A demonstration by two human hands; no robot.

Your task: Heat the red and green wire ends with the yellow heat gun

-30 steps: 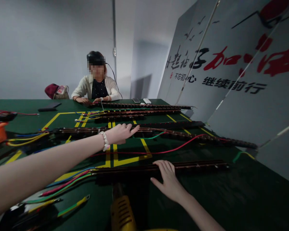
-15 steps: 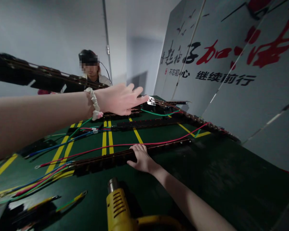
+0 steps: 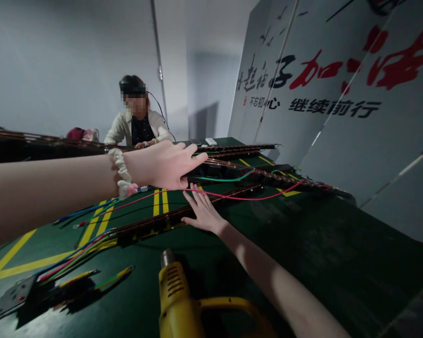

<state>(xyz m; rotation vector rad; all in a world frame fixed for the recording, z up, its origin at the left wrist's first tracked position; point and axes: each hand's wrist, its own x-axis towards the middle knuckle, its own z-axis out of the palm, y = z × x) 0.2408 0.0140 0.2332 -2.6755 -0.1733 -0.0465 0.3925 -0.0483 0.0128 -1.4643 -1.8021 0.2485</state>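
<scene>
In the head view, a yellow heat gun stands at the near edge of the green table, its nozzle pointing away, just short of the near strip. To its left lie a dark metal plate and a short yellow-green cable with a lug. A loose red wire crosses the table beyond the near strip, and a green wire runs just past it. Yellow tape lines mark the tabletop. Across the table sits a person, with a white device to one side; a lettered wall panel rises at the right.

The long strip slants across the table, its left part raised behind the forearm. The left hand, wearing a white scrunchie, is at it, fingers slightly apart; its grip cannot be told, as the back of the hand covers the contact. The right hand is spread over the near strip, palm down.

The left forearm hides part of the long strip, the frame's bottom edge cuts off the heat gun, and the person's face is blurred.
</scene>
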